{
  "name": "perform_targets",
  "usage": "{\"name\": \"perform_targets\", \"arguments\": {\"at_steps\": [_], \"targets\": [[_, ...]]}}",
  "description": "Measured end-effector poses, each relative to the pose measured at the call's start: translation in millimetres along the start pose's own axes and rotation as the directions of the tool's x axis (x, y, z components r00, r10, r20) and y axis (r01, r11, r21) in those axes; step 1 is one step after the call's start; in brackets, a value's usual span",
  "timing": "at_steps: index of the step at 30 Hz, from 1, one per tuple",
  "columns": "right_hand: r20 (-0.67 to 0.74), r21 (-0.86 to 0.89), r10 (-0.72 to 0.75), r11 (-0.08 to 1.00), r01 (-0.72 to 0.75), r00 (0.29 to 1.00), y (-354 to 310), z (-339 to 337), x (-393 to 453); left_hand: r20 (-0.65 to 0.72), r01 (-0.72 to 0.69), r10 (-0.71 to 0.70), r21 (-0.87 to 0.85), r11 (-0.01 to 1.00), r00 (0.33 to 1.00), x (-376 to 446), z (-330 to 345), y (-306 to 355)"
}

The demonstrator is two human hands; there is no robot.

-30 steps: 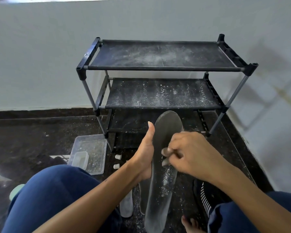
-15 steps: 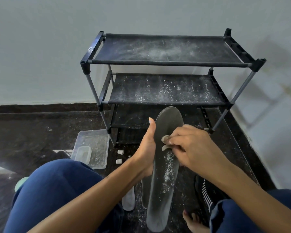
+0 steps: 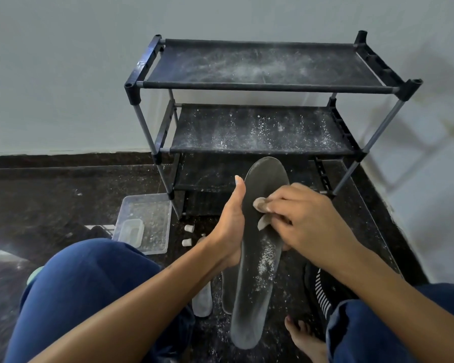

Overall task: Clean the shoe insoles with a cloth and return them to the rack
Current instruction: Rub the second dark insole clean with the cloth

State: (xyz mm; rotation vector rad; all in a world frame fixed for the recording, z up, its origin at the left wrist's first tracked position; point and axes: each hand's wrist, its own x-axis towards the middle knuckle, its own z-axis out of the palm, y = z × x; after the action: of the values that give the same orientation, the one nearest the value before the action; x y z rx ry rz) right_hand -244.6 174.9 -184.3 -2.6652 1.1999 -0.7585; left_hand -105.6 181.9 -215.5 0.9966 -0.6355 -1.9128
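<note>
Powder is the main worry as I see it: white grit lies along the middle of the insole (image 3: 257,260), below where my right hand (image 3: 307,221) pinches a small pale cloth (image 3: 261,213) against the dark surface. If I wipe downward too briskly, that grit will likely scatter onto my knees and the floor (image 3: 63,195), which is already speckled. My left hand (image 3: 230,226) holds the insole's left edge, thumb straight up along it and the other fingers hidden behind, so I cannot tell how firm that hold is. The insole looks thin and bendy; hard pressing near the toe could fold it over my thumb or twist it loose.

Room is tight. The insole's toe sits in front of the rack's (image 3: 260,150) lowest shelf, though I cannot tell if they touch; pushing forward could knock the rail. 1 more insole (image 3: 227,294) lies on the floor beneath, beside a pale bottle (image 3: 202,299). A bare foot (image 3: 303,336) and a black striped shoe (image 3: 320,292) crowd the right. A clear tray (image 3: 152,221) sits left, with 2 small white caps (image 3: 188,235) between it and my hand. All 3 shelves are dusty, so a cleaned insole would pick up grit there.
</note>
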Motion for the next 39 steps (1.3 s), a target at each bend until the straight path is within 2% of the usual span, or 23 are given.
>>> {"name": "perform_targets", "arguments": {"at_steps": [7,11,12,14,16,21,27,33,39], "targets": [[0.152,0.037,-0.093,0.995,0.089,0.984,-17.0,3.5,-3.0,-0.098,-0.027,0.027,0.0,1.0,0.995,-0.1,-2.0,8.3],[0.245,0.157,-0.034,0.988,-0.006,0.969,-15.5,-2.4,-5.7,-0.061,0.003,-0.004,-0.019,1.0,0.998,-3.0,-1.0,7.8],[0.205,0.201,-0.007,0.979,-0.035,0.979,-12.6,-6.6,-5.0,-0.049,0.003,-0.004,-0.022,1.0,0.999,-3.7,0.7,8.2],[0.033,0.232,0.07,0.97,-0.076,0.997,-5.2,-13.1,-1.8,-0.013,0.007,-0.008,-0.039,0.999,1.0,-4.5,2.4,9.2],[-0.082,0.151,0.111,0.984,-0.098,0.99,2.4,-13.6,2.3,0.029,0.024,-0.023,-0.035,0.999,0.999,-5.9,3.7,9.8],[-0.078,0.048,0.113,0.993,-0.109,0.991,8.2,-2.3,0.4,0.026,0.086,-0.087,0.025,0.996,0.996,-6.5,7.3,7.7],[-0.239,0.034,0.229,0.973,-0.227,0.944,14.5,-8.6,8.2,0.037,0.062,-0.064,0.065,0.996,0.997,-6.8,6.4,7.4],[-0.142,0.089,0.285,0.957,-0.275,0.948,-0.6,3.6,-3.0,-0.009,0.023,-0.023,-0.004,1.0,1.0,-3.2,2.5,13.3],[-0.279,0.097,0.31,0.951,-0.295,0.909,12.3,-0.3,8.0,-0.011,0.046,-0.046,0.014,0.999,0.999,0.0,2.8,9.0]]}}
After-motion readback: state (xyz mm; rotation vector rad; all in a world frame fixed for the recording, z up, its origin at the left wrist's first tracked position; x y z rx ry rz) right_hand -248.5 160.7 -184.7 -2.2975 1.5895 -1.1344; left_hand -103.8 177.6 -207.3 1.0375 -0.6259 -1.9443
